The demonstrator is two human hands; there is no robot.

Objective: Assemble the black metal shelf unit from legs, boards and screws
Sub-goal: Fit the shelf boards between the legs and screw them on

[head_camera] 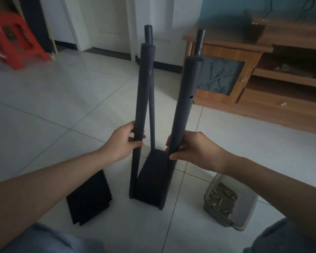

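The near left leg (141,99) is gripped by the left hand (123,143). The near right leg (182,110) is gripped by the right hand (193,148). Both legs stand at a board (151,181) on the floor (44,106).

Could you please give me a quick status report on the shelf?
Left hand grips near-left black metal leg. Right hand grips near-right leg. Bottom board fitted. Nothing obstructing.
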